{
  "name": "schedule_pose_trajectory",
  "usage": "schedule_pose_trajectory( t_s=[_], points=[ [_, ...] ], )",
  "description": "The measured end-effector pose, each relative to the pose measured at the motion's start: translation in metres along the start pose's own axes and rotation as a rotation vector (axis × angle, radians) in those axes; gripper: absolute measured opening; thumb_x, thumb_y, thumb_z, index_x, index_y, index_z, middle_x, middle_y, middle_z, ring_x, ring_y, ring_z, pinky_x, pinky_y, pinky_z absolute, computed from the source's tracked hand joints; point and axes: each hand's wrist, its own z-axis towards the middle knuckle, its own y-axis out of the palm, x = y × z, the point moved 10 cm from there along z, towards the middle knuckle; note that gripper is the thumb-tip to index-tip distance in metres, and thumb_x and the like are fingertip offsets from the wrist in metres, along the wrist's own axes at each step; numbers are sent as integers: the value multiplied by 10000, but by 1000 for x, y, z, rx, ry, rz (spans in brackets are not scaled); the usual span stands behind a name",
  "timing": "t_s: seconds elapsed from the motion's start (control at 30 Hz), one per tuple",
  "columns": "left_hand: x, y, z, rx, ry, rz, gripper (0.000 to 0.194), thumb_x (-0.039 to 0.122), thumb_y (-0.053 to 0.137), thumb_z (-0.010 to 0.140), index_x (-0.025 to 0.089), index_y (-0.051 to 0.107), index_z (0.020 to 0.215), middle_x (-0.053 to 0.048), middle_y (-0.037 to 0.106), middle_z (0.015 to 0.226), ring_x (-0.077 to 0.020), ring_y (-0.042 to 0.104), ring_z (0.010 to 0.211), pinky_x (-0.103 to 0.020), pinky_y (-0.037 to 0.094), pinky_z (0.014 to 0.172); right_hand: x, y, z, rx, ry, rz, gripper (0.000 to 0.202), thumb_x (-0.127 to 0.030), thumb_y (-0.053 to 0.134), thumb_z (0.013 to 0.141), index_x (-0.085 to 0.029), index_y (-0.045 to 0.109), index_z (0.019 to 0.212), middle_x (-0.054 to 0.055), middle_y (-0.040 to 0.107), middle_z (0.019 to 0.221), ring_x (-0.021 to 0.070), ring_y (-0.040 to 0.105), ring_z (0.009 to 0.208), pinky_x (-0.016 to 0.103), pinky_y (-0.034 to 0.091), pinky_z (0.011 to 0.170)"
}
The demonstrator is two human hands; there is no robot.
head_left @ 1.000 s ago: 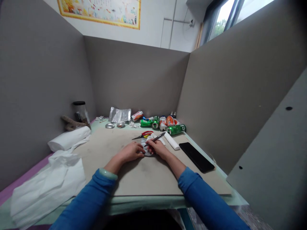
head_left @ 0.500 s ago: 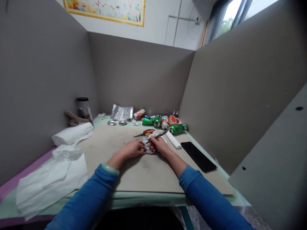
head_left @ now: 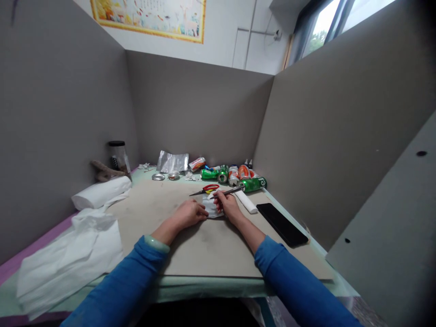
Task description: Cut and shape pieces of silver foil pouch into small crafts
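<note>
A small silvery sheet lies on the beige board between my hands. My left hand rests at its left edge, fingers bent and close together, pressing on the sheet. In my right hand is a dark pen-like tool, gripped between thumb and fingers, its tip pointing left above the sheet. Just beyond the sheet lie scissors with red and yellow handles, their blades to the left. The right hand covers part of the sheet.
Crushed cans and a larger silver sheet lie at the back. A black phone and a white strip are on the right. White tissue, a paper roll and a jar stand or lie left.
My right hand has shifted slightly right, with the tool now lying at a flatter angle and its tip lifted a little. More of the silvery sheet shows. The whole view has tilted slightly.
</note>
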Motion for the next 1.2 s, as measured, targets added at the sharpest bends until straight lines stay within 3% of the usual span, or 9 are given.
schedule_pose_trajectory(
  t_s=[0.27, 0.5, 0.57, 0.63, 0.77, 1.0, 1.2],
  points=[
    [-8, 2, -1, 17, -70, -29, 191, 326, 605, 811, 286, 726, 954, -2, 699, 976, -195, 564, 898, -253, 388, 778, 14, -1, 0, 12, 68, -111, 396, -547, 525, 757, -152, 557, 765, -34, 509, 505, 73, 394, 350, 198, 304, 326],
    [7, -6, -1, 26, -6, 15, 164, 277, 595, 810, 277, 742, 881, -7, 687, 966, -186, 555, 882, -259, 391, 784, 4, 2, 0, -10, -111, -319, 321, -471, 554, 752, -156, 551, 691, -39, 492, 491, 85, 422, 415, 205, 343, 420],
    [10, -14, -3, 73, -23, 33, 141, 253, 622, 783, 262, 751, 840, -24, 664, 1026, -198, 547, 923, -274, 385, 815, 4, 0, 0, 11, -107, -319, 301, -455, 543, 758, -158, 549, 710, -41, 497, 493, 87, 423, 408, 208, 350, 425],
    [11, -20, -5, 95, -39, 41, 125, 226, 635, 765, 239, 754, 803, -39, 660, 954, -199, 547, 903, -278, 384, 808, 4, -1, -1, 27, -95, -314, 294, -451, 534, 762, -159, 548, 732, -41, 505, 497, 89, 423, 395, 213, 355, 423],
    [17, -18, -9, 40, 20, 1, 155, 222, 604, 799, 241, 746, 860, -34, 655, 841, -176, 559, 820, -256, 392, 729, 4, -1, -1, 22, -78, -295, 295, -453, 526, 761, -160, 544, 732, -35, 515, 504, 91, 426, 378, 213, 348, 405],
    [27, -18, -12, 36, 70, 94, 179, 286, 566, 830, 214, 730, 825, -56, 632, 1001, -211, 553, 909, -300, 397, 798, 6, -1, 0, 14, -77, -285, 297, -460, 533, 758, -165, 544, 720, -37, 509, 489, 91, 429, 377, 212, 351, 407],
    [27, -9, -11, -12, 100, -7, 211, 268, 523, 859, 211, 724, 883, -42, 656, 971, -179, 565, 882, -268, 399, 812, 8, -4, 2, 40, -72, -272, 305, -465, 545, 743, -163, 559, 706, -25, 525, 495, 98, 441, 397, 212, 354, 413]
  ],
)
